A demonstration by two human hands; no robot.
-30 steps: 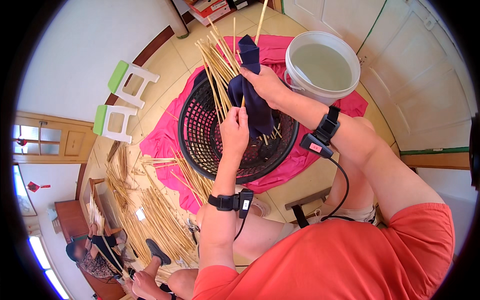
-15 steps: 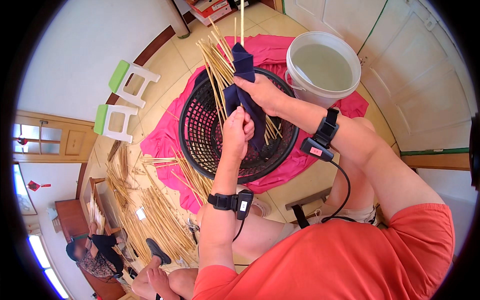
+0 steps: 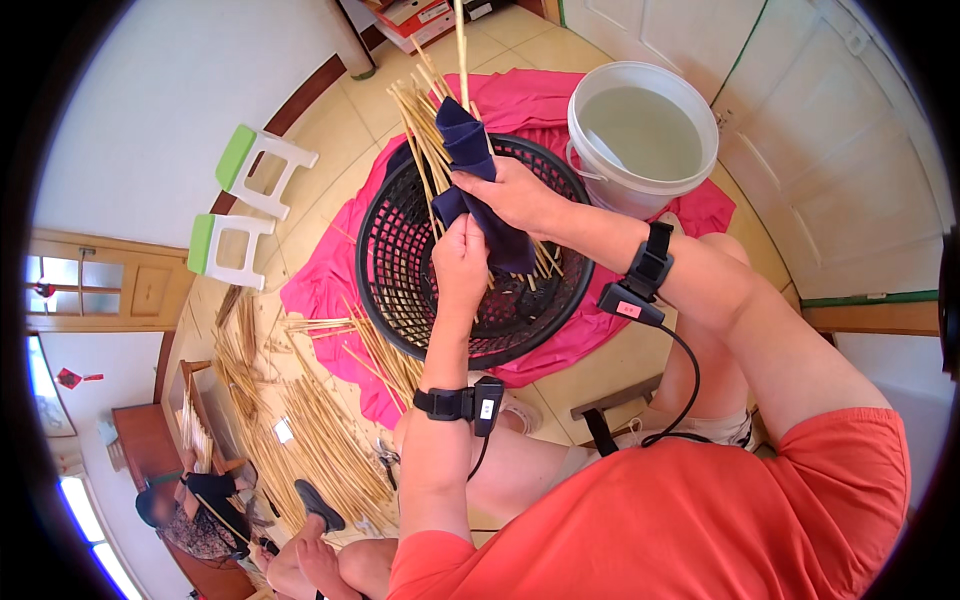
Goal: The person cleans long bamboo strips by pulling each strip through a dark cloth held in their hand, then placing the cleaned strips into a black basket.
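Note:
A dark navy cloth [image 3: 467, 140] is folded round a long pale stick [image 3: 462, 55] above the black mesh basket [image 3: 382, 225]. My right hand [image 3: 515, 195] is closed on the cloth, with the stick inside it. Just below, my left hand [image 3: 462, 262] makes a fist against the cloth's lower fold, in line with the stick. It appears to grip the stick's lower end, which the fingers hide. Several thin sticks [image 3: 425, 135] lean in the basket behind the cloth, their tops above the far rim. A loose cloth end hangs below my right hand.
The basket stands on a pink sheet [image 3: 330, 270]. A white bucket of water [image 3: 645, 130] is at its right. Many sticks [image 3: 320, 440] lie on the floor at left, near two green-and-white stools [image 3: 265, 170]. Another person [image 3: 205, 510] sits at lower left.
Both my hands, with the cloth and stick, have shifted slightly left; the stick's top has moved left too. At lower left, the other person now has a stick across the body.

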